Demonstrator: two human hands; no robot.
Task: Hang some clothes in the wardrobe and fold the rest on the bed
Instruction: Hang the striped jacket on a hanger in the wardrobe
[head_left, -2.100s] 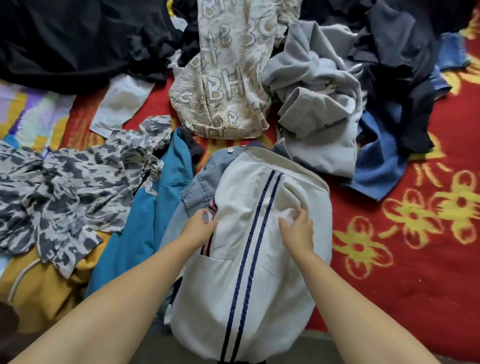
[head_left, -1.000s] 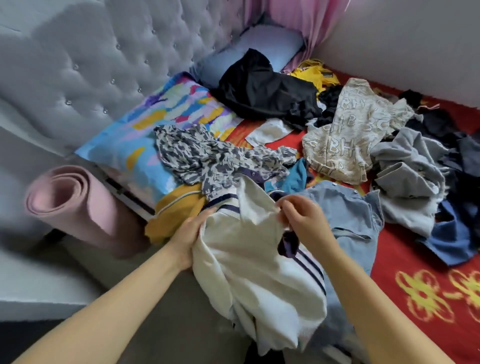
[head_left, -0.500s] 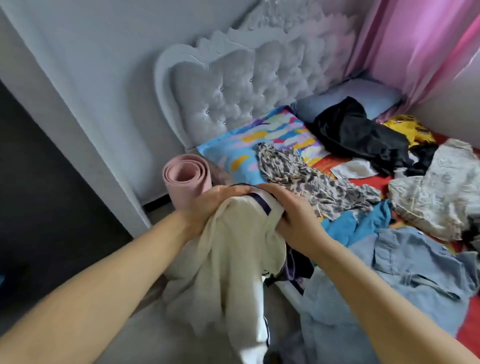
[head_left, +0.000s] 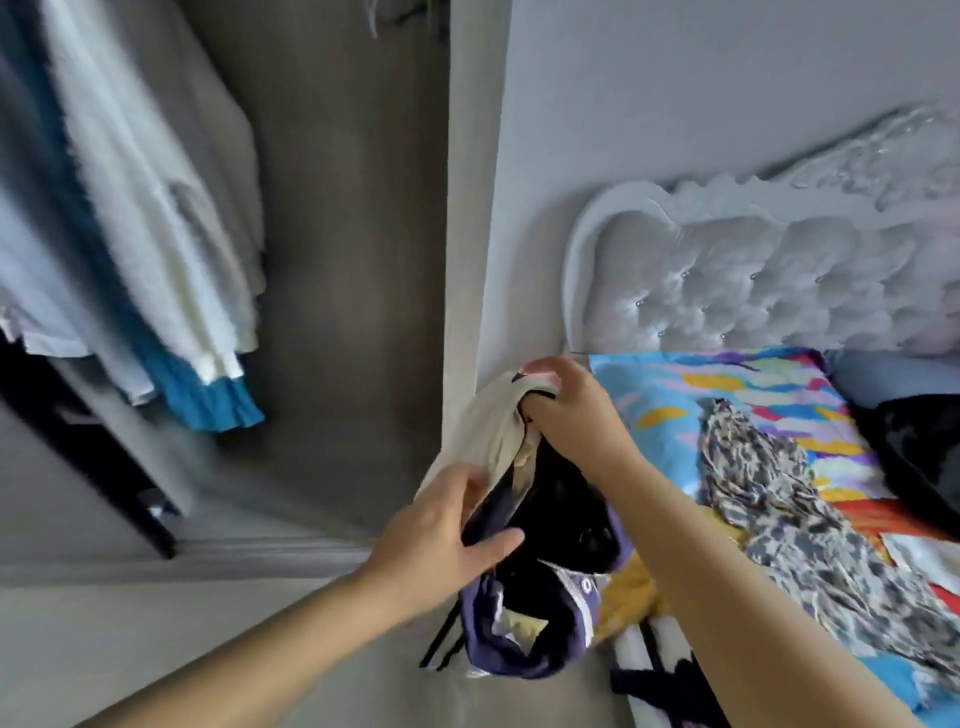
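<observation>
Both hands (head_left: 566, 410) grip a cream garment (head_left: 493, 431) beside the wardrobe (head_left: 337, 260) holding hung clothes (head_left: 156, 234).

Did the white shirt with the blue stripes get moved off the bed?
Yes. The shirt lay on the red bedspread before; both hands, left and right, now hold it off the bed, beside the wall corner near the wardrobe.

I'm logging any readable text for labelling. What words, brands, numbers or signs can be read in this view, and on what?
None can be read with certainty.
Purple-edged patch on the white and navy garment gripped by the left hand and right hand: one round mark like "O" or "0"; the rest is blurred.
Hanging clothes in the wardrobe: no print visible.
Colourful pillow: pattern only.
</observation>
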